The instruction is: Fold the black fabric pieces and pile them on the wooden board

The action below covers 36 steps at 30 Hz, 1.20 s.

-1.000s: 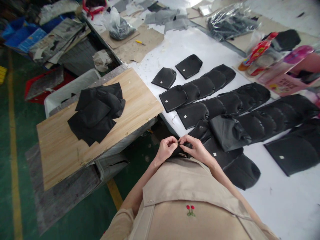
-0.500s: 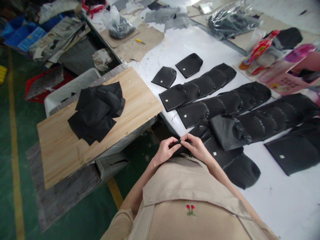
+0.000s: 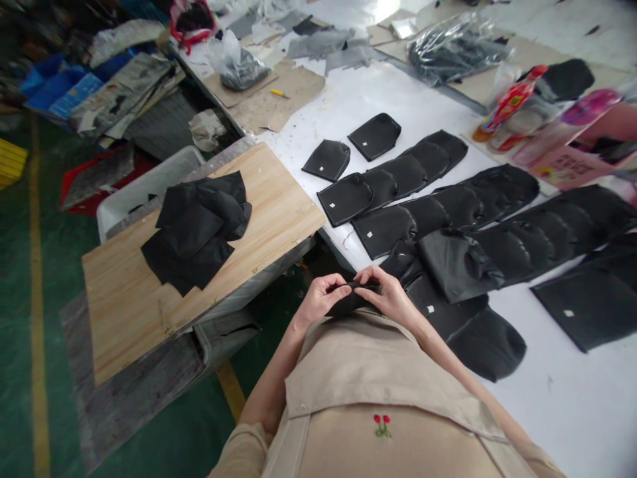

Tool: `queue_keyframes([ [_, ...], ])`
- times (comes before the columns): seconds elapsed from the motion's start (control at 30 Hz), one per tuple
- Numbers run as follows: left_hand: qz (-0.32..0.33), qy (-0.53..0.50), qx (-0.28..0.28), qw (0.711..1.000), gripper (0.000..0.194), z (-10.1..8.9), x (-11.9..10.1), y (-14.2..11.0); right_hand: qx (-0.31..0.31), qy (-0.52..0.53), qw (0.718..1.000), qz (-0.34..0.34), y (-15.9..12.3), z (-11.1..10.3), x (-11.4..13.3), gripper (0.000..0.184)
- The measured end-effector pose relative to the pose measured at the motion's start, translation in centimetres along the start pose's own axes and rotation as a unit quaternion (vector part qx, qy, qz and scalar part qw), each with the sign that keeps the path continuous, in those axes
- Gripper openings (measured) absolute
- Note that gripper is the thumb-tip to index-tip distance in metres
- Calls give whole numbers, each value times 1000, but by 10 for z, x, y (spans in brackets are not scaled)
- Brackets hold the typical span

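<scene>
Close to my apron, both hands pinch the edge of a black fabric piece (image 3: 348,304). My left hand (image 3: 321,297) grips its left part between thumb and fingers. My right hand (image 3: 383,289) holds the right part the same way, a short gap from the left thumb. Much of the piece is hidden by the hands. Just right of my right hand lie loose black pieces (image 3: 458,325), one with a small white label. Beyond them, overlapping rows of black pieces (image 3: 438,212) are spread on the white table (image 3: 562,405).
On the left, a wooden board (image 3: 279,186) carries a heap of black cloth pieces (image 3: 194,229). Toward the back are a yellow cutter (image 3: 279,93), a plastic bag (image 3: 239,63) and a wrapped bundle (image 3: 455,50). A red-labelled bottle (image 3: 512,103) stands by a pink box (image 3: 567,166) at right.
My hands have moved slightly apart along the black piece's edge, uncovering more of it between the thumbs. The view has shifted a little.
</scene>
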<state>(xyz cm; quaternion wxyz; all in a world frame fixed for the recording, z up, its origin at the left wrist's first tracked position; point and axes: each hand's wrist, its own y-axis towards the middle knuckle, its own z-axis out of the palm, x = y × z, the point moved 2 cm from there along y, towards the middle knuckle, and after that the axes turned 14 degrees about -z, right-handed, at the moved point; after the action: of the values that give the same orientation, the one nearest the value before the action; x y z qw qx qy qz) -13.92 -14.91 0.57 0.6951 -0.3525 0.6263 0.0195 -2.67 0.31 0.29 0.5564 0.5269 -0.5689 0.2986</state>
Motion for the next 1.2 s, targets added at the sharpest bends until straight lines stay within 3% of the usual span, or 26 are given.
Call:
queue_keyframes([
  [0.13,12,-31,-60,998,33,-21,1,-6,-13,-88,995,-54,-6,-9,-6,9],
  [0.27,10,-41,-69,997,30,-31,5,-9,-34,-61,996,-58,-11,-15,-12,4],
  [0.63,34,-2,-97,995,28,-32,5,-9,-69,32,997,12,-8,-6,-17,19],
  [0.83,59,-10,-123,991,26,-29,7,-6,-78,-70,994,-31,-9,-4,-18,12],
  [0.97,53,-11,-154,987,24,-30,6,-7,-90,-114,989,-22,-12,-4,-27,11],
  [1.17,56,-5,-192,980,25,-38,2,-9,-103,-6,994,24,-12,-8,-35,2],
  [1.2,58,-1,-201,978,26,-39,1,-9,-96,19,995,32,-11,-8,-34,8],
])
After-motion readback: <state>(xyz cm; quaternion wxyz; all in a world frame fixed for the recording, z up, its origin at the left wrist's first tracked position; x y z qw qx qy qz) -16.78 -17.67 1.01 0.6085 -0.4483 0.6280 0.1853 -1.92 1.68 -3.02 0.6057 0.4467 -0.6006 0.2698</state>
